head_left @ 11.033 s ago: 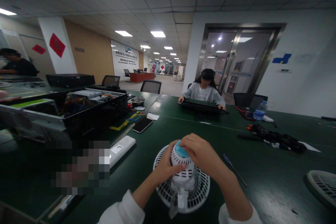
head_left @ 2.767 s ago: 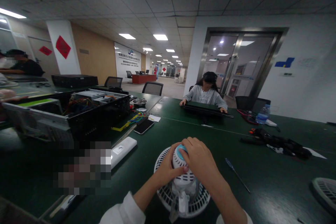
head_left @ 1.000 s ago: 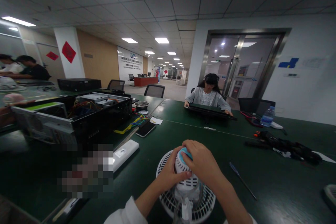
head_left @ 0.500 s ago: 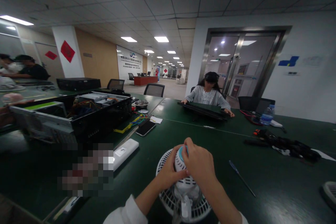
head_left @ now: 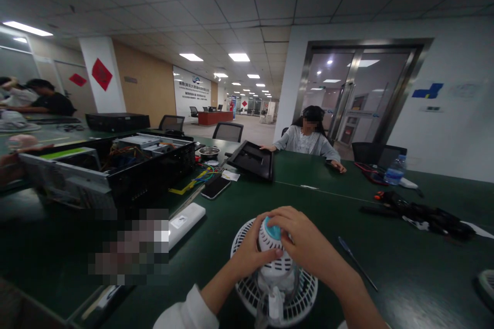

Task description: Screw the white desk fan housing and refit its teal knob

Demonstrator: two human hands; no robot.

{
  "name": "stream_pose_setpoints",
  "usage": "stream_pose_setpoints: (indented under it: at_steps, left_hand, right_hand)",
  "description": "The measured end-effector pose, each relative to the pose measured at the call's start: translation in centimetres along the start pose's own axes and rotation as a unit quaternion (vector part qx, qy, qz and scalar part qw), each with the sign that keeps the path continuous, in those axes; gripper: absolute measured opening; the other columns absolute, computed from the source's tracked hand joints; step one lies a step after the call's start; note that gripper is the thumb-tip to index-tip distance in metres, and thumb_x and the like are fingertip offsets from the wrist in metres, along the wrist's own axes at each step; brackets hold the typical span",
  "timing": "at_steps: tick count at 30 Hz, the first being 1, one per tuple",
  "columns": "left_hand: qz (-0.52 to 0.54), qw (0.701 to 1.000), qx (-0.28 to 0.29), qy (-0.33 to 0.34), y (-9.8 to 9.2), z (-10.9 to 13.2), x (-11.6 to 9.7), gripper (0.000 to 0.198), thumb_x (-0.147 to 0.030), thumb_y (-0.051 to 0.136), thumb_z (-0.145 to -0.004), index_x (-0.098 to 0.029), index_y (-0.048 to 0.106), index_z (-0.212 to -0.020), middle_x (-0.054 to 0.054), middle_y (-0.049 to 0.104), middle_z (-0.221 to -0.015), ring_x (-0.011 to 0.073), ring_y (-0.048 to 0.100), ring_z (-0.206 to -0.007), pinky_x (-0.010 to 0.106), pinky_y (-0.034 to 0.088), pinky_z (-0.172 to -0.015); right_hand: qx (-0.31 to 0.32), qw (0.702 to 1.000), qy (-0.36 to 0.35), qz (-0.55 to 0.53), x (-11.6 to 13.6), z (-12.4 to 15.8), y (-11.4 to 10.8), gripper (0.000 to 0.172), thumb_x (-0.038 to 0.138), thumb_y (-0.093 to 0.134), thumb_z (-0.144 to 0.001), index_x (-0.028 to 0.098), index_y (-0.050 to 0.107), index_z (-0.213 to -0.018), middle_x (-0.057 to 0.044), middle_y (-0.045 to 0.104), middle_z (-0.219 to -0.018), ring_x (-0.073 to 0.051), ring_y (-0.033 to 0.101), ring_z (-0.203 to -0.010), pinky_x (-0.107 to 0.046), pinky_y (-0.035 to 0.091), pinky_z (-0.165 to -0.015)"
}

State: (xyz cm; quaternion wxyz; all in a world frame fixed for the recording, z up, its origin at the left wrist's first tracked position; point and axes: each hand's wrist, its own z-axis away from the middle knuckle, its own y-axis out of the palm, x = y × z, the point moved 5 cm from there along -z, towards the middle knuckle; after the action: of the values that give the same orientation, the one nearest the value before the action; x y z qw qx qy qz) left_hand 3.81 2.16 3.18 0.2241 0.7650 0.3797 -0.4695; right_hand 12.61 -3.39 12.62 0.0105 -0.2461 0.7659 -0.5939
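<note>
A small white desk fan lies face down on the green table, its round grille underneath and its white vented motor housing pointing up. My left hand wraps round the left side of the housing. My right hand is curled over the top, fingers closed on the blue cap at its end. The fan's white stand piece pokes toward me between my wrists.
A thin screwdriver lies right of the fan; a white remote-like bar and a phone lie left. An open computer case stands at left. A person across the table tilts a black panel. Cables, a water bottle, another grille are at right.
My hands stay on the fan's housing, the right fingers shifting a little over the blue cap. The person opposite has swung the flat black panel up and to the left.
</note>
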Motion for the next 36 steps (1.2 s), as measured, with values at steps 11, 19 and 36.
stream_pose_setpoints:
  at_steps: [11,19,36]
  left_hand:
    - [0.013,1.000,0.011,-0.014,0.2,0.0,0.2,0.073,-0.043,0.073,-0.066,-0.018,0.038,-0.125,0.011,0.048,-0.127,0.0306,0.045,-0.119,0.045,0.032,-0.103]
    - [-0.004,1.000,0.003,-0.019,0.1,0.0,0.3,0.074,-0.042,0.073,-0.066,-0.019,0.040,-0.127,0.010,0.050,-0.127,0.0303,0.045,-0.119,0.044,0.030,-0.104]
    - [-0.006,1.000,-0.004,-0.016,0.1,0.0,0.4,0.078,-0.045,0.074,-0.063,-0.018,0.039,-0.127,0.011,0.048,-0.129,0.0315,0.042,-0.122,0.044,0.027,-0.106]
  right_hand:
    - [0.026,0.999,0.009,0.027,-1.1,-0.2,-0.1,0.022,0.013,0.051,-0.082,0.019,0.065,-0.098,-0.007,0.063,-0.106,-0.021,0.054,-0.100,-0.037,0.042,-0.087]
    - [-0.024,0.986,0.055,0.158,-0.4,-0.8,0.7,0.019,0.018,0.046,-0.087,0.016,0.063,-0.095,-0.008,0.064,-0.092,-0.021,0.056,-0.086,-0.035,0.041,-0.075]
    - [-0.070,0.960,0.182,0.199,-0.2,-1.2,1.6,0.020,0.017,0.039,-0.088,0.017,0.059,-0.092,-0.007,0.070,-0.080,-0.022,0.064,-0.073,-0.031,0.037,-0.063]
